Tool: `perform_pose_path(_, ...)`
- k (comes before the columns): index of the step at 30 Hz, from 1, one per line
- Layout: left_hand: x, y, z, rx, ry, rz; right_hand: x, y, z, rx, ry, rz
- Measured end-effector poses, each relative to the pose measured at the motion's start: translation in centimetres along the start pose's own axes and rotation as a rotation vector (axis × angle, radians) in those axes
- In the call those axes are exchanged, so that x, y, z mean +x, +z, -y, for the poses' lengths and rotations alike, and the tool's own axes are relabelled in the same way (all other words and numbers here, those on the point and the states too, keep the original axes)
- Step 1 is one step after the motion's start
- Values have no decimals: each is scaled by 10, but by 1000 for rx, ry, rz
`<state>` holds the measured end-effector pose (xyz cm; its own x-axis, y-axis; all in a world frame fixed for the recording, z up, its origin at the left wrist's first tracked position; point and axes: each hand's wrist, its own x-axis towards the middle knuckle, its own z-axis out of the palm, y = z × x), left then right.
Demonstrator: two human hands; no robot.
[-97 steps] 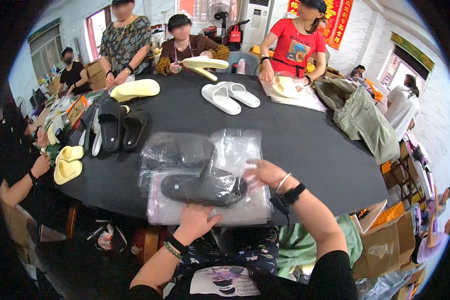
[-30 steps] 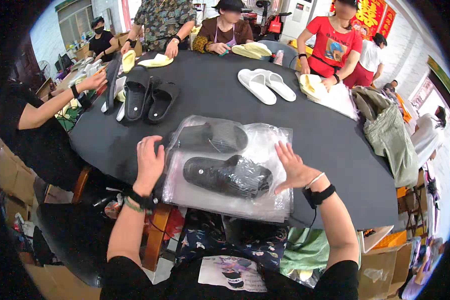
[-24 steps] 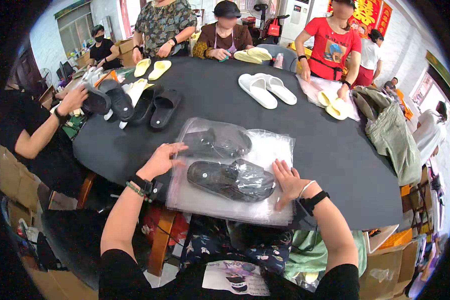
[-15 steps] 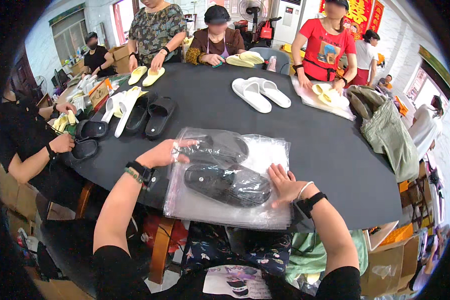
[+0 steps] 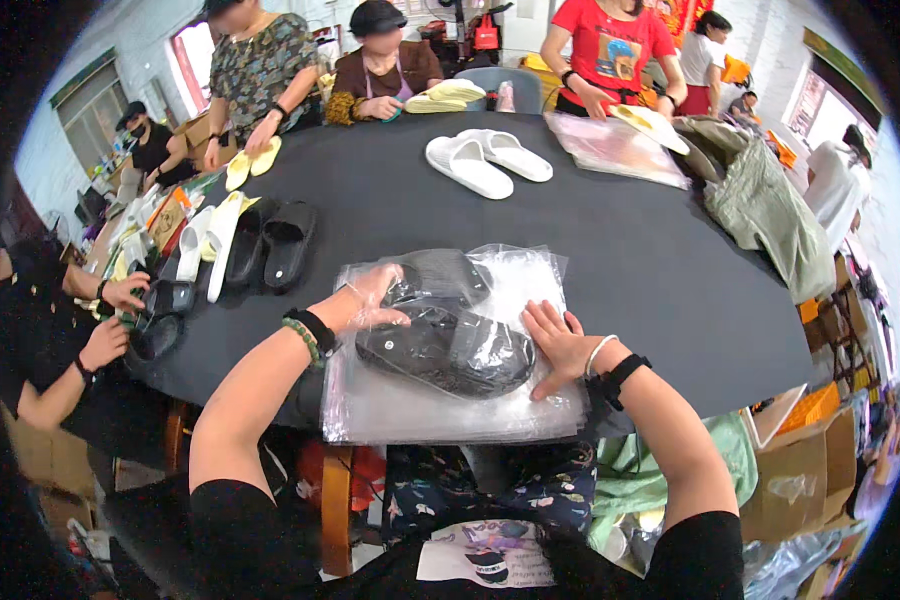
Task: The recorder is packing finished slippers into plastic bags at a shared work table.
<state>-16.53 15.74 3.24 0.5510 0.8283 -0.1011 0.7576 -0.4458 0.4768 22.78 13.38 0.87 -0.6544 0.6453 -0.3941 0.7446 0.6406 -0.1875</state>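
Note:
A pair of black slide sandals [image 5: 445, 350] lies side by side in a clear plastic bag, on top of a stack of clear plastic bags [image 5: 450, 420] at the near side of the table. My left hand [image 5: 372, 296] rests at the left end of the pair, thumb and fingers apart against the plastic. Against the right end, my right hand [image 5: 560, 345] lies flat with fingers spread on the bags. Shiny folds of plastic cover part of both slides.
On the dark table [image 5: 660, 300], white slides [image 5: 485, 160] lie farther back. More black slides [image 5: 290, 245] and pale slides [image 5: 220, 235] sit to the left. A grey-green cloth [image 5: 770, 215] drapes the right edge. Co-workers handle footwear around the table.
My left hand has shifted inward over the left end of the bagged slides. My right hand stays by the right end. Across the table, the person in red has lifted pale footwear.

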Motion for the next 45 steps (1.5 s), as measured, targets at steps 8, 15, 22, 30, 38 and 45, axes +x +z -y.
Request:
perform_pose_path(8,-5,-11,-43,-73,381,38,0,1,1,17,7,19)
perform_pose_path(15,6,10,-30,419,491,-40,-2,-2,-2,17,2,23)
perform_pose_path(22,53,60,16,287,500,-170,0,-4,8,32,-17,-6)
perform_pose_path(30,53,89,5,303,260,-274,-5,2,2,73,-14,8)
perform_pose_path(38,-43,39,41,260,151,-446,-3,-2,1,40,24,10)
perform_pose_path(45,-152,8,101,361,-513,-495,-8,-1,-2,45,29,18)
